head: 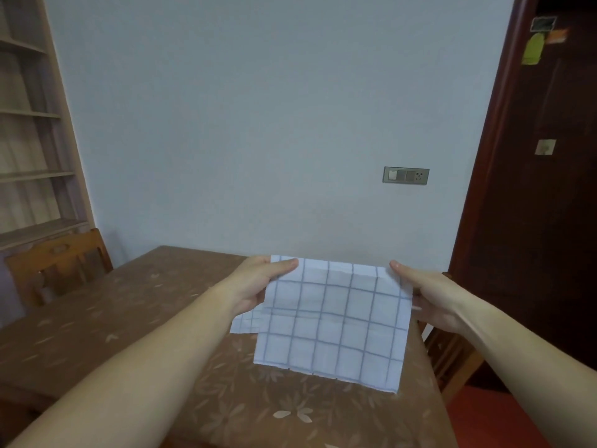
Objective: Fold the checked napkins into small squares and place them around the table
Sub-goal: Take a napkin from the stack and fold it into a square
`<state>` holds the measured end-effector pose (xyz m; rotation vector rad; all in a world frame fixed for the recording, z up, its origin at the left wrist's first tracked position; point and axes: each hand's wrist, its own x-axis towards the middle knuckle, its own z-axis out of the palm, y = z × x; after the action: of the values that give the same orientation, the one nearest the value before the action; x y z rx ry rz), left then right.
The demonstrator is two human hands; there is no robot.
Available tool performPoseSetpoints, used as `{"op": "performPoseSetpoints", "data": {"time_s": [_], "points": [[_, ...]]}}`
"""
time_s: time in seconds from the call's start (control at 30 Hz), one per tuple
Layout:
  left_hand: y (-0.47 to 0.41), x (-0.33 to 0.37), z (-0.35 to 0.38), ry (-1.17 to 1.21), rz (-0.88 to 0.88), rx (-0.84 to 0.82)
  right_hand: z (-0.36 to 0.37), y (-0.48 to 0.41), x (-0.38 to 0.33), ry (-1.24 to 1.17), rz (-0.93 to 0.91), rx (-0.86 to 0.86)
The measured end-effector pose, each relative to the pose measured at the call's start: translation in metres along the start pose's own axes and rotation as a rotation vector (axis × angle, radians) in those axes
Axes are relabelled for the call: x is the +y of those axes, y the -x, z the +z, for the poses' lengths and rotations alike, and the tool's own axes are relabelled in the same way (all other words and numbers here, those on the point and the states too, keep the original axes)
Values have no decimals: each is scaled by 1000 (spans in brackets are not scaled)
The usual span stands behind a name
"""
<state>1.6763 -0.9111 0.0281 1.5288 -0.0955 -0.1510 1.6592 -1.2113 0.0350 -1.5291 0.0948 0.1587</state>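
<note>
A white napkin with a blue check [332,321] hangs in the air above the far right part of the table [97,334]. It is doubled over, with a back layer showing at its lower left. My left hand [258,286] pinches its top left corner. My right hand [423,292] pinches its top right corner. The napkin's lower edge hangs just over the brown flowered tablecloth.
A wooden chair [58,263] stands at the table's far left, below a shelf unit [29,124]. Another wooden chair [452,357] is at the table's right side. A dark door [533,189] is at the right, a pale wall with a socket plate [406,175] behind.
</note>
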Motion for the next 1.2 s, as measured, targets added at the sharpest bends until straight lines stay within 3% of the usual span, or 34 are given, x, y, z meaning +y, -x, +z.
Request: {"op": "performPoseSetpoints", "data": {"time_s": [0.23,0.5,1.0,1.2], "points": [[-4,1,-1,46,39,86,-5,1,-3,43,-74,9],[-7,1,-1,10,-43,105,-5,-6,-1,99,-232,216],[-11,8,-2,230,13,220,-6,3,-13,88,-292,167],[-8,11,1,169,88,284,-10,3,-13,46,-317,201]]}}
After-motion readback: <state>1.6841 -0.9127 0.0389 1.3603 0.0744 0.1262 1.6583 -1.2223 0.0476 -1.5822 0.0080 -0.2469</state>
